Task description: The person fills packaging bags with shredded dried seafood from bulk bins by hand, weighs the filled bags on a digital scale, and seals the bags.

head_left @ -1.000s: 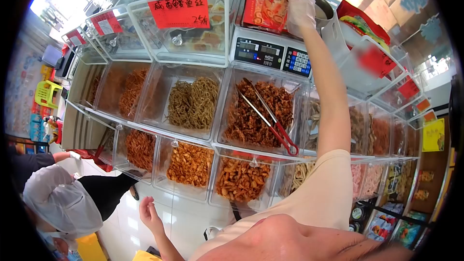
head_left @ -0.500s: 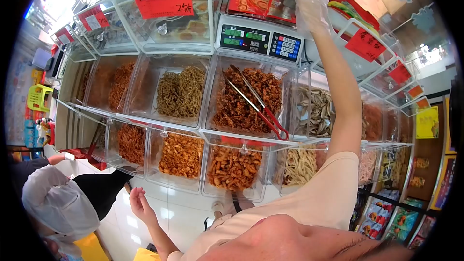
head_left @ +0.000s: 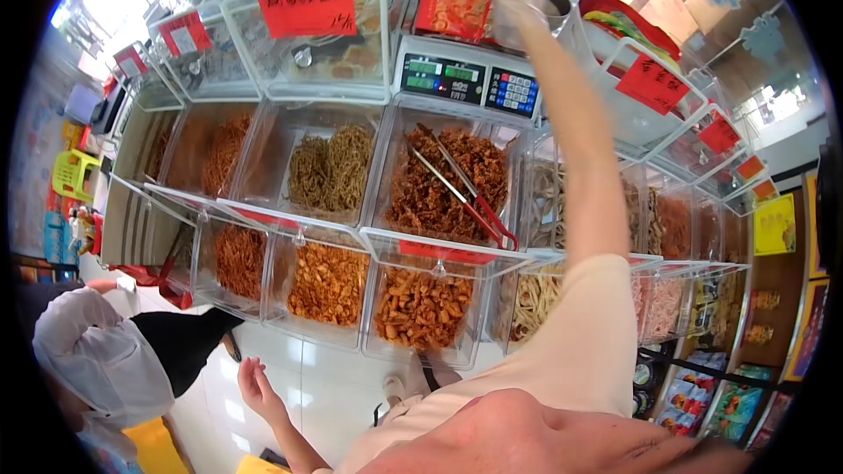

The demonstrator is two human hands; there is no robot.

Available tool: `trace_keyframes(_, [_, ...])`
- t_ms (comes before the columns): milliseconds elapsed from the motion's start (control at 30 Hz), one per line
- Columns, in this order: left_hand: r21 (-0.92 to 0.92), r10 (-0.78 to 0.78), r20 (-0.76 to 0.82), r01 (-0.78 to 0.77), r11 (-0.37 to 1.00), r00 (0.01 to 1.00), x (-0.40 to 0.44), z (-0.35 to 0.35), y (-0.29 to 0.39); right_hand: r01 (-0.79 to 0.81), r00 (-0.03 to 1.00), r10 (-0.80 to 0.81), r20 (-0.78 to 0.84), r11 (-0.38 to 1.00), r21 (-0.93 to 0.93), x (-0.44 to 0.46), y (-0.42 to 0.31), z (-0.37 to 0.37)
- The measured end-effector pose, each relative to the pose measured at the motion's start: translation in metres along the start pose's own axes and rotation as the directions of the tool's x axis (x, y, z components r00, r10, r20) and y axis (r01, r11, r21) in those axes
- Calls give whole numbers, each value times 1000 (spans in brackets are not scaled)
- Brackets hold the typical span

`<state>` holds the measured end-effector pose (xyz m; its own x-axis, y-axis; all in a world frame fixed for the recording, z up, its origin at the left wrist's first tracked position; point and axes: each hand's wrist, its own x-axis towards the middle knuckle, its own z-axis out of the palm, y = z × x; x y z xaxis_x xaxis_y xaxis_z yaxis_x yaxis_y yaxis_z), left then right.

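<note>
My right hand [head_left: 514,4], in a thin clear plastic glove, reaches over the weighing scale [head_left: 465,88]. Its blurred fingers overlap the right edge of a red-and-white printed packet [head_left: 465,0] on the scale's pan; I cannot tell whether they grip it. Part of a round metal bowl [head_left: 555,2] shows behind that hand. Low on the left, my left hand [head_left: 259,386] hangs bare, its fingers loosely bent and holding nothing. Metal tongs with red handles [head_left: 457,180] lie on dark reddish-brown dried food [head_left: 421,202] in a clear bin below the scale.
Clear bins hold green-brown dried strands [head_left: 332,167], orange pieces [head_left: 329,285] and brown chunks [head_left: 421,312]. Raised clear lids with red signs [head_left: 307,10] stand behind. A person in a white top [head_left: 114,360] is at lower left. Packaged goods [head_left: 689,395] fill shelves at right.
My right hand has moved left from the metal bowl to the packet, uncovering more of the bowl's right side. My left hand has hardly moved. The view has shifted slightly.
</note>
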<state>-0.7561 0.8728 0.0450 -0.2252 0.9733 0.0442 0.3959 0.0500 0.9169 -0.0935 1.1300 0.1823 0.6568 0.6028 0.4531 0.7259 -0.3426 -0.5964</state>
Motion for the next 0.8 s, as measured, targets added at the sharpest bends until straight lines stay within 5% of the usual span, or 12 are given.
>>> trace_keyframes(100, [-14, 9, -33, -9, 1000, 999, -10, -13, -10, -115, 991, 106, 83, 989, 99, 35, 14, 28])
trace_keyframes(167, [-11, 17, -49, -18, 1000, 999, -13, -23, -6, -72, 986, 95, -135, 983, 169, 23, -5, 17])
trace_keyframes(233, [-38, 67, -74, -70, 997, 995, -24, -34, 0, -34, 984, 86, -158, 951, 306, -8, -20, -20])
trace_keyframes(300, [-51, 124, -11, -124, 991, 992, -28, -23, 12, 351, 854, -326, -405, 936, -13, -52, -33, -75])
trace_keyframes(367, [-188, 240, 32, -230, 955, 970, -32, 5, 30, 537, 802, -454, -389, 833, 135, -106, -22, -128])
trace_keyframes(433, [-331, 342, 185, -269, 905, 921, -44, 49, 60, 611, 704, -578, -412, 789, -64, -183, -11, -175])
trace_keyframes(500, [-491, 577, 319, -390, 779, 752, -65, 101, 92, 465, 881, -386, -273, 812, 353, -273, -13, -219])
trace_keyframes(533, [-484, 559, 437, -339, 807, 705, -87, 120, 107, 323, 946, -277, -165, 791, 520, -320, -12, -238])
trace_keyframes(600, [-444, 508, 619, -267, 855, 598, -152, 135, 103, -121, 982, -44, 183, 594, 796, -407, -3, -259])
trace_keyframes(633, [-417, 481, 688, -247, 875, 543, -186, 141, 93, -361, 927, 33, 374, 353, 863, -446, 11, -257])
trace_keyframes(733, [-185, 269, 933, -325, 927, 237, -280, 127, 69, -62, 962, -163, 220, 655, 753, -539, 51, -277])
trace_keyframes(800, [-209, 287, 943, -369, 906, 171, -342, 138, 44, -345, 938, 91, 335, 356, 869, -573, 59, -314])
